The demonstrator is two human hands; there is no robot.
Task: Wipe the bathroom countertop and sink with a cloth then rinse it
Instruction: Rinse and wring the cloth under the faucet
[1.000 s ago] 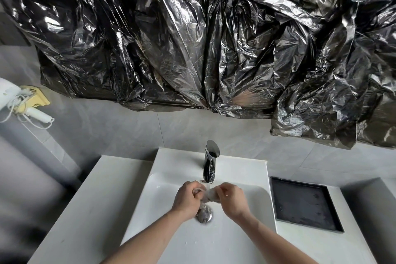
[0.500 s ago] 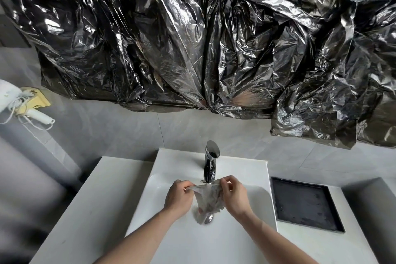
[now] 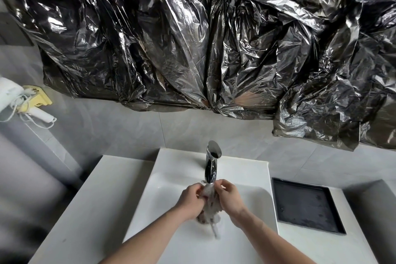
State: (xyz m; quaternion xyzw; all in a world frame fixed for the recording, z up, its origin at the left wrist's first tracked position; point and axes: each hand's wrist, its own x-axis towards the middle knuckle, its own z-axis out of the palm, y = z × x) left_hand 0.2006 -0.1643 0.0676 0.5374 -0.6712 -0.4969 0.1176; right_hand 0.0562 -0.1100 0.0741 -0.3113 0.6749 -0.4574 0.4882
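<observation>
I have both hands over the white sink (image 3: 162, 199), brought close together directly under the spout of the chrome faucet (image 3: 211, 163). My left hand (image 3: 191, 201) has its fingers curled around the upper part of the cloth (image 3: 209, 206), and my right hand (image 3: 229, 196) pinches the same bunched top edge from the other side, thumb and fingers closed on it. So both hands are clamped on the cloth, with only the wad of fabric between them. The cloth is pale and crumpled; its top touches or sits just under the faucet outlet, and the rest hangs down between my wrists into the basin, ending in a thin blurred tail below my hands. I cannot tell whether water is running, since that area is blurred.

Left of my left hand lies the white countertop (image 3: 90, 210), running out to the grey wall. Right of my right hand, beyond the sink's edge, a shallow black tray (image 3: 306, 206) is set on the counter. Above my hands, past the faucet, grey wall tiles rise to a wide sheet of crumpled black plastic (image 3: 192, 38) that covers the upper wall. Far off to the left of my left hand, a white hair dryer (image 3: 12, 100) with a coiled cord hangs in a yellow holder (image 3: 40, 97) on the side wall
</observation>
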